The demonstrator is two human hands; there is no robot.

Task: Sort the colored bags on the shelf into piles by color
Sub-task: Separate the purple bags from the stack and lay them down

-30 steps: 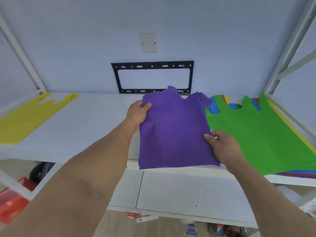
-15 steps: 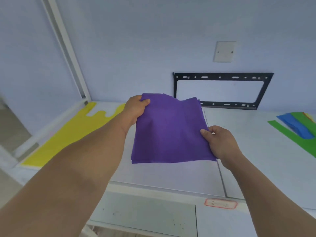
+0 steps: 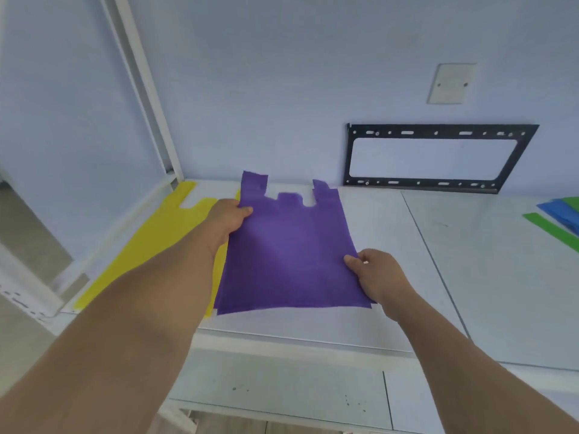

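A purple bag (image 3: 288, 252) is spread flat over the white shelf (image 3: 470, 277), handles pointing to the wall. My left hand (image 3: 227, 219) grips its upper left edge and my right hand (image 3: 377, 274) grips its lower right edge. Beside it on the left lies a yellow bag (image 3: 156, 242), whose right edge the purple one overlaps. At the far right edge, corners of a green bag (image 3: 546, 227) and a blue bag (image 3: 560, 211) show; the remainder of that pile is out of frame.
A white upright post (image 3: 147, 98) of the shelf frame stands at the left. A black metal bracket (image 3: 435, 158) and a white wall plate (image 3: 451, 83) are fixed to the back wall. A lower shelf board (image 3: 282, 383) lies below the front edge.
Both hands carried the purple bag leftward from the mixed pile to beside the yellow bag and lowered it onto the shelf, where it now lies unfolded with handles visible.
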